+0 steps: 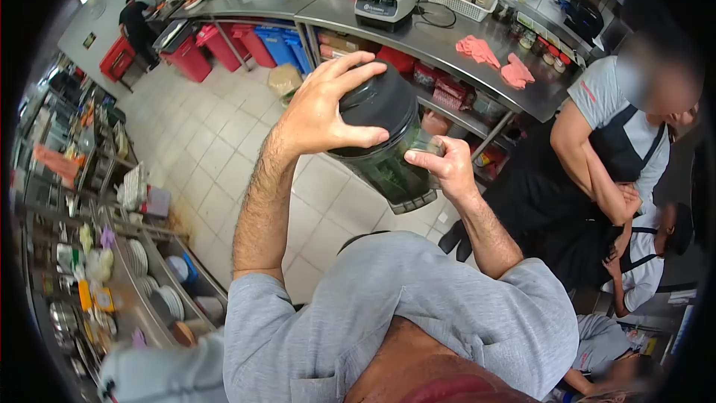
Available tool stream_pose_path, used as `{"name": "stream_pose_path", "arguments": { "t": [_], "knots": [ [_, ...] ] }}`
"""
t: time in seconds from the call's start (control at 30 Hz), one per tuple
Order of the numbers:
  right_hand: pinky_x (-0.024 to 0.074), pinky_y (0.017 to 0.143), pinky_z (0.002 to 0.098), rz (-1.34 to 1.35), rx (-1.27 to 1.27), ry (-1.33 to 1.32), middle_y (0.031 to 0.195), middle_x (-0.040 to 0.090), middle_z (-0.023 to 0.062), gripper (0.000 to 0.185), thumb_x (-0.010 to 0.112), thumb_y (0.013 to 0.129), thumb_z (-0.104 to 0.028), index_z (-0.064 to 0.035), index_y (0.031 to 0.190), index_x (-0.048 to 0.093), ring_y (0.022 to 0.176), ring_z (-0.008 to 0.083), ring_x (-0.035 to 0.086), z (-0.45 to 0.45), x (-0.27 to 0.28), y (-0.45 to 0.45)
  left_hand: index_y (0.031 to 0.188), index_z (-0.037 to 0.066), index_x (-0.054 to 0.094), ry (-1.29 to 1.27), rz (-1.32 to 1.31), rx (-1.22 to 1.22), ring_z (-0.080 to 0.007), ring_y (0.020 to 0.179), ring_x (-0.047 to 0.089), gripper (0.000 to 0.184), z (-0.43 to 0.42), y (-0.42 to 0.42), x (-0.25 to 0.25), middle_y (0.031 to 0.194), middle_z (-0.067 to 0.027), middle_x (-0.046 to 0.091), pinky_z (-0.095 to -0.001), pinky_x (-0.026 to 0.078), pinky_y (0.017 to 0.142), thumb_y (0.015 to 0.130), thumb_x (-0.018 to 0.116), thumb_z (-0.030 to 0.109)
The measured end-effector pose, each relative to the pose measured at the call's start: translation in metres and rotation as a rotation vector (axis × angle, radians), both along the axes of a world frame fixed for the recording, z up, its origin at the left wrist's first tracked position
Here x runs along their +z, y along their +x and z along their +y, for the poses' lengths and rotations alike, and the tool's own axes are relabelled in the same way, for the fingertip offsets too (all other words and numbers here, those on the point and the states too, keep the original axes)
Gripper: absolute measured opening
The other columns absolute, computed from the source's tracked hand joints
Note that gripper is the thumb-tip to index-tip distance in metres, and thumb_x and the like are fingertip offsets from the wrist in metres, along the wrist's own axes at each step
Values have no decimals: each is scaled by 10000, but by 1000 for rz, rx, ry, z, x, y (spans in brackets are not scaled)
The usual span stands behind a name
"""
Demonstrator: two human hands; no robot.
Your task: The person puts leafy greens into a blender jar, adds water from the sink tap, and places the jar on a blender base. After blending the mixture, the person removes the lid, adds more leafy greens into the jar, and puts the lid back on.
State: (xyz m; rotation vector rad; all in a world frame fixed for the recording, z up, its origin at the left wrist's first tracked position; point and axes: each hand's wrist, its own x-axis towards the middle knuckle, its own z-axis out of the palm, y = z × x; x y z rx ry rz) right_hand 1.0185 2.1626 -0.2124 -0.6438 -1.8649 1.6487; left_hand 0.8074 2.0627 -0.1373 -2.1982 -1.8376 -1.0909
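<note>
A clear blender jar (395,172) with green contents hangs tilted in the air in front of my chest. Its black lid (384,97) is on top. My left hand (328,101) is spread across the lid, thumb on the near side and fingers over the top, gripping it. On the jar's right side, my right hand (447,168) is closed around the handle, thumb uppermost. How full the jar is cannot be made out through the green walls.
A blender base (385,1) stands on the steel counter (462,26), near pink cloths (477,51) and a white basket (462,4). Close on my right, a person in a black apron (619,142) has folded arms. Plates (170,302) fill shelves at left; bins (186,52) line the back.
</note>
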Motion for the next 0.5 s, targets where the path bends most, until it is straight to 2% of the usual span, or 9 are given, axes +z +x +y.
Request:
{"name": "stream_pose_path", "arguments": {
  "t": [0.1, 0.17, 0.23, 0.27, 0.3, 0.37, 0.4, 0.43, 0.5],
  "knots": [
    [351, 481, 219, 72, -50, -50, 580, 522, -51, 224, 743, 713, -153, -28, 620, 582, 530, 29, 437, 42, 14, -49, 1259, 79, 494, -3, 39, -76, -313, 1208, 426, 857, 55, -52, 27, 1306, -166, 437, -401, 332, 1008, 535, 811, 412],
    [269, 434, 214, 163, -150, -66, 555, 479, -63, 207, 740, 712, -150, -52, 623, 580, 484, 18, 373, 74, 15, -84, 1283, 84, 469, 118, 17, -120, -324, 1216, 420, 901, 95, -79, 44, 1315, -194, 419, -403, 335, 1007, 532, 814, 444],
    [252, 419, 213, 247, -194, -75, 534, 449, -64, 211, 743, 705, -156, -51, 631, 575, 455, 28, 352, 116, 16, -112, 1252, 94, 503, 258, 85, -68, -386, 1162, 456, 908, 139, -102, 61, 1286, -237, 434, -445, 387, 961, 512, 786, 538],
    [241, 413, 210, 270, -219, -106, 522, 428, -64, 214, 748, 692, -157, -48, 640, 571, 440, 34, 336, 123, 42, -126, 1254, 99, 503, 285, 108, -52, -388, 1134, 482, 919, 160, -113, 70, 1276, -237, 447, -440, 392, 958, 511, 765, 574],
    [231, 411, 212, 283, -278, -75, 526, 425, -65, 209, 749, 688, -158, -45, 658, 576, 434, 32, 317, 146, 41, -141, 1254, 96, 504, 326, 160, -35, -371, 1116, 504, 897, 178, -120, 82, 1247, -236, 475, -419, 402, 944, 538, 741, 584],
    [221, 414, 208, 419, -346, 20, 542, 445, -62, 199, 748, 687, -156, -45, 673, 584, 441, 27, 319, 210, 51, -184, 1147, -32, 520, 10, 58, -55, -337, 1034, 511, 784, 222, -143, 123, 1142, -234, 510, -394, 424, 882, 642, 680, 546],
    [221, 414, 208, 418, -340, 24, 542, 445, -62, 199, 748, 687, -156, -45, 673, 584, 441, 27, 319, 232, 60, -200, 1169, -90, 485, 189, 136, -104, -344, 1027, 521, 899, 248, -159, 125, 1133, -260, 501, -390, 438, 883, 645, 650, 622],
    [217, 416, 205, 454, -356, 64, 552, 459, -58, 195, 748, 687, -152, -40, 683, 589, 445, 26, 322, 252, 70, -216, 1190, -86, 477, 286, 197, -69, -338, 1040, 521, 911, 271, -175, 127, 1122, -246, 510, -387, 428, 907, 631, 665, 608],
    [206, 420, 202, 487, -395, 90, 572, 486, -51, 180, 746, 687, -127, -26, 709, 599, 455, 18, 327, 283, 88, -242, 1186, -84, 484, 291, 172, -69, -335, 1051, 519, 909, 309, -197, 144, 1127, -244, 511, -380, 421, 917, 621, 670, 604]
  ]
}}
